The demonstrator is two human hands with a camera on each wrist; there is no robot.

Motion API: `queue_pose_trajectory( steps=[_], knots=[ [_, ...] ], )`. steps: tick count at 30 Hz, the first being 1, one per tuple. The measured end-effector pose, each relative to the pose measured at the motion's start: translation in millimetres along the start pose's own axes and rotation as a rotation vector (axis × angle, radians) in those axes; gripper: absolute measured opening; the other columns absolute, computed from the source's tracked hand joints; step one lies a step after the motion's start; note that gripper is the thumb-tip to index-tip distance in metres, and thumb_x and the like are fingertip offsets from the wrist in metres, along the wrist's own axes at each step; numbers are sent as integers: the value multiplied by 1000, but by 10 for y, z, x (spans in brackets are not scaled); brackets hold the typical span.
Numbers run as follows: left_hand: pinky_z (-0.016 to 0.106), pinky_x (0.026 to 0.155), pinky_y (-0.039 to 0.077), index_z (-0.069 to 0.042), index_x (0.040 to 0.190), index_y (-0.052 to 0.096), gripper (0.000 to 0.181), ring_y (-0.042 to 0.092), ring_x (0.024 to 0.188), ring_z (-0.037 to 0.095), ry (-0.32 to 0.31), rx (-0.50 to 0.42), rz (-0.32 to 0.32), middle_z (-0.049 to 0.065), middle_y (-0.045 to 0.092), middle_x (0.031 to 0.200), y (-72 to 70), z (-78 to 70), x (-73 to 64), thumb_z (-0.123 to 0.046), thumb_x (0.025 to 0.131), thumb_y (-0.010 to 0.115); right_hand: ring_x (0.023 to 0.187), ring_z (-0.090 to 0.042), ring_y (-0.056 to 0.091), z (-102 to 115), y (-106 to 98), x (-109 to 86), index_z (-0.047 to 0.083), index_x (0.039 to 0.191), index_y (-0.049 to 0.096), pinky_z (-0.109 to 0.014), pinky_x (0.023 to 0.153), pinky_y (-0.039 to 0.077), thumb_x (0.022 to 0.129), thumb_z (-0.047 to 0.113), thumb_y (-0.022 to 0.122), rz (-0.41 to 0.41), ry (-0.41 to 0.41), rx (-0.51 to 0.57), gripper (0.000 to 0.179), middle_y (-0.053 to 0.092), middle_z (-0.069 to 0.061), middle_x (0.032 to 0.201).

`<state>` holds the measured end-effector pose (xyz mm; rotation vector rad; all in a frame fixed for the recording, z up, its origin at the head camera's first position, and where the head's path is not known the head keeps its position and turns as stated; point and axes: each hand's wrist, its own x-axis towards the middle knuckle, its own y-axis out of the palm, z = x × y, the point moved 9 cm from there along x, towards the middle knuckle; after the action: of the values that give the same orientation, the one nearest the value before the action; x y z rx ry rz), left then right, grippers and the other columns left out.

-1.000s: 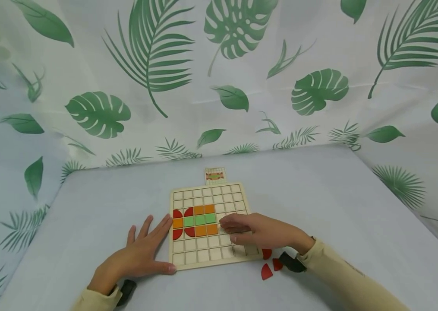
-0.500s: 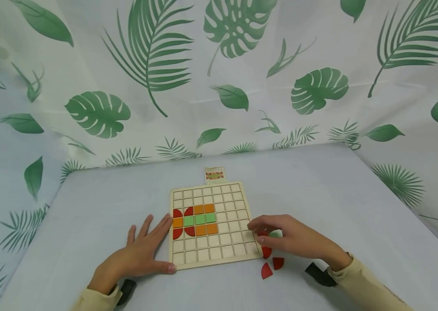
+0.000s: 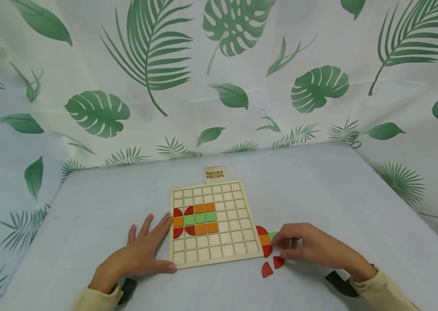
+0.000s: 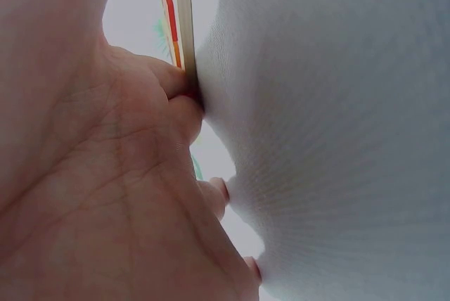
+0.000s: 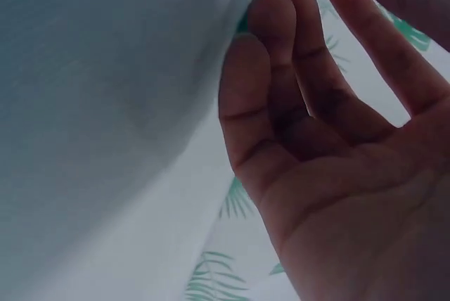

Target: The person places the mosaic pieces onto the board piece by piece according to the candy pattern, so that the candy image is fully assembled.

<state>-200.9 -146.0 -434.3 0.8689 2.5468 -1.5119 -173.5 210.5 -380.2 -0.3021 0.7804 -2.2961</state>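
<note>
A wooden grid board (image 3: 222, 259) lies on the table, with red quarter-round, orange square and green square tiles set in its left half. My left hand (image 3: 139, 252) rests with spread fingers against the board's left edge; the thumb touches its lower left corner. Beyond the board's right edge, my right hand (image 3: 313, 246) hovers over loose tiles with bent fingers. Its fingertips are at a green tile (image 3: 272, 236), which they partly cover. Orange (image 3: 265, 240) and red tiles (image 3: 261, 230) lie beside it. In the right wrist view, nothing shows between thumb and fingers (image 5: 245, 76).
A small pattern card (image 3: 215, 173) lies at the board's far edge. Two red quarter-round tiles, one of them (image 3: 267, 269) nearer the front, lie off the board's lower right corner. A leaf-printed cloth (image 3: 250, 116) stands behind the table.
My right hand has moved right, from above the board to the loose tiles, uncovering the board's right half and several red and orange tiles. The left hand stays in place.
</note>
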Motion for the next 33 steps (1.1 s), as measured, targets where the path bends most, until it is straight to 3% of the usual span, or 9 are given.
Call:
queue_pose_trajectory(
  steps=[8,15,19,29,33],
  knots=[
    [76,117,-14,-13,173,17,130,-11,161,47,-6,13,-2,6,12,180,11,26,8,-66,78,88,88,-8,63,-81,143,-21,18,112,77,-26,76,57,97,15,82,79,-19,18,16,69,12,99],
    [77,116,-13,-12,173,17,129,-10,161,48,9,-6,4,8,12,180,-6,-27,-2,-63,79,88,95,-8,59,-101,210,-23,23,113,77,-26,82,55,96,17,83,112,35,-30,19,64,14,105],
    [77,117,-13,-12,173,16,130,-11,161,48,-5,-4,5,7,11,180,2,-13,0,-63,79,89,97,-8,59,-112,221,-11,25,114,77,-27,84,55,96,19,83,118,60,-54,20,63,15,106],
    [77,117,-13,-12,173,17,131,-10,161,48,-19,10,-2,8,12,180,0,-19,8,-62,77,90,97,-11,61,-119,187,-25,23,113,78,-27,85,57,97,5,78,103,34,-37,24,63,12,105],
    [77,117,-13,-12,173,16,130,-10,161,48,-6,8,-6,8,12,180,-6,-25,5,-62,78,90,92,-10,58,-175,165,-32,21,109,72,-26,79,54,95,18,84,65,128,-70,19,62,11,102]
  ],
)
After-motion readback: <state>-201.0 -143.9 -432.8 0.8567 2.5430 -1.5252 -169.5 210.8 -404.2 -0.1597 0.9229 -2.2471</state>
